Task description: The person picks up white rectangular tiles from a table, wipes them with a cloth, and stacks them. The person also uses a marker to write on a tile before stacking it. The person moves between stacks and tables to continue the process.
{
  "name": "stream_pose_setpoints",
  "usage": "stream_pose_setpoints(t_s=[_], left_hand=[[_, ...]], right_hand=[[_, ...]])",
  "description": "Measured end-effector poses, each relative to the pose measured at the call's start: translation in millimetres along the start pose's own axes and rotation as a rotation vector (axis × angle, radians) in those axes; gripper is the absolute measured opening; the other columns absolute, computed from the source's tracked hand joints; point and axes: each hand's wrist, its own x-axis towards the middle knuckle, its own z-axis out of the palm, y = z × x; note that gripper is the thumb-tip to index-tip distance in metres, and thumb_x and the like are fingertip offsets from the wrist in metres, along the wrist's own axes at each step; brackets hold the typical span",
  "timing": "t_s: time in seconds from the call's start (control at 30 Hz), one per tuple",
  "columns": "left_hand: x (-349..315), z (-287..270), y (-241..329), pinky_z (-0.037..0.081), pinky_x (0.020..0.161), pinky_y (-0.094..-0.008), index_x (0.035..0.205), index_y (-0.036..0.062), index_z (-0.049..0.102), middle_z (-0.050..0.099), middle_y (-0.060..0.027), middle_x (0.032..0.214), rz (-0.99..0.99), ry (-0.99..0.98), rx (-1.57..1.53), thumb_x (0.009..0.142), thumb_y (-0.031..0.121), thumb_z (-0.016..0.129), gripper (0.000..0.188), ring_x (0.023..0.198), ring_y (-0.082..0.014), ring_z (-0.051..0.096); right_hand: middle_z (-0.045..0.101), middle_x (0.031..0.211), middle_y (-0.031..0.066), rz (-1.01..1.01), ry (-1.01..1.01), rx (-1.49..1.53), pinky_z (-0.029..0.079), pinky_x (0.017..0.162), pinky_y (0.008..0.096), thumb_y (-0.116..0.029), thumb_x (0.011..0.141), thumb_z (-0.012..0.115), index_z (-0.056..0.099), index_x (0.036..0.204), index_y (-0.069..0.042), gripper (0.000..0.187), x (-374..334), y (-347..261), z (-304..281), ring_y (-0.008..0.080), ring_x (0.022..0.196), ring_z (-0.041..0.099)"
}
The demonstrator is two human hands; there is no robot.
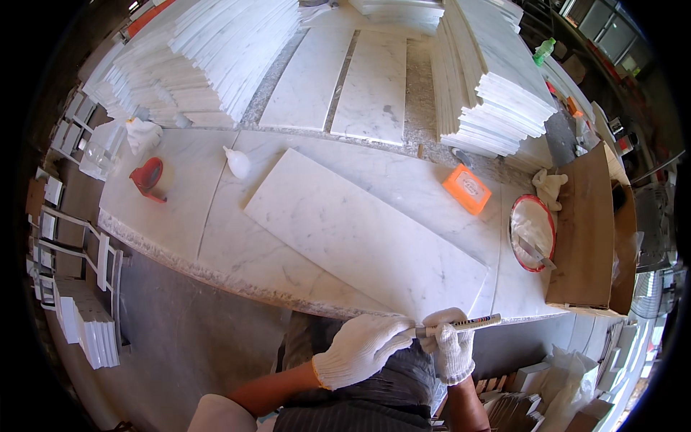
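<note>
Both my hands wear white knitted gloves and meet at the near edge of the table. My right hand (455, 353) grips a white marker pen (471, 323) that points to the right. The fingers of my left hand (363, 351) close on the pen's left end; whether a cap is there I cannot make out. Just beyond my hands a white marble slab (367, 230) with grey veins lies slantwise on the table, its near right corner close to the pen.
Under the slab is a marble-topped table (223, 248). On it are a red tape dispenser (147, 180), a white squeeze bottle (237, 163), an orange box (467, 189) and a red-rimmed bowl (512, 234) with white paste and a scraper. A cardboard box (586, 230) stands right; slab stacks (194, 65) rise behind.
</note>
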Motion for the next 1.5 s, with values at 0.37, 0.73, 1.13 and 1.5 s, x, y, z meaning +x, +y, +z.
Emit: stream_pose_setpoints(t_s=[0.37, 0.73, 1.13, 1.5], left_hand=[[-6.2, 3.7, 13.9, 0.045, 0.065, -0.0361, 0.111, 0.0098, 0.063, 0.062, -0.0010, 0.077, 0.104, 0.014, 0.509, 0.077, 0.021, 0.073, 0.037, 0.072, -0.0209, 0.062], [13.0, 25.8, -2.0, 0.049, 0.071, -0.0409, 0.107, 0.0083, 0.061, 0.065, -0.0052, 0.092, 0.180, 0.055, 0.353, 0.077, 0.018, 0.075, 0.035, 0.082, -0.0264, 0.062], [12.9, 20.1, -36.5, 0.047, 0.087, -0.0437, 0.102, 0.0104, 0.065, 0.063, -0.0030, 0.094, 0.353, 0.167, 0.526, 0.072, 0.010, 0.074, 0.031, 0.094, -0.0242, 0.059], [43.0, 6.1, -51.7, 0.047, 0.084, -0.0440, 0.111, 0.0103, 0.063, 0.060, -0.0052, 0.097, 0.384, 0.340, 0.635, 0.076, 0.015, 0.075, 0.037, 0.095, -0.0263, 0.058]], right_hand=[[0.046, 0.069, 0.0006, -0.005, 0.065, 0.155, 0.032, 0.047, 0.0210, -0.040, 0.096, 0.059, 0.049, 0.094, -0.006, 0.036, -8.5, 6.9, 15.7, 0.0051, 0.052, 0.035], [0.058, 0.083, 0.0062, -0.366, 0.051, -0.396, 0.048, 0.063, 0.0269, -0.022, 0.094, 0.063, 0.056, 0.097, -0.001, 0.022, 16.8, 3.0, -13.9, 0.0115, 0.069, 0.056], [0.066, 0.086, 0.0166, -0.203, 0.506, -1.173, 0.050, 0.072, 0.0463, -0.036, 0.084, 0.067, 0.047, 0.132, -0.006, 0.060, 117.1, -23.6, -77.6, 0.0374, 0.078, 0.063], [0.051, 0.134, 0.0196, -0.595, 0.162, -1.570, 0.033, 0.105, 0.0534, -0.034, 0.088, 0.061, 0.056, 0.133, -0.011, 0.050, 32.0, -1.2, -50.9, 0.0423, 0.125, 0.045]])
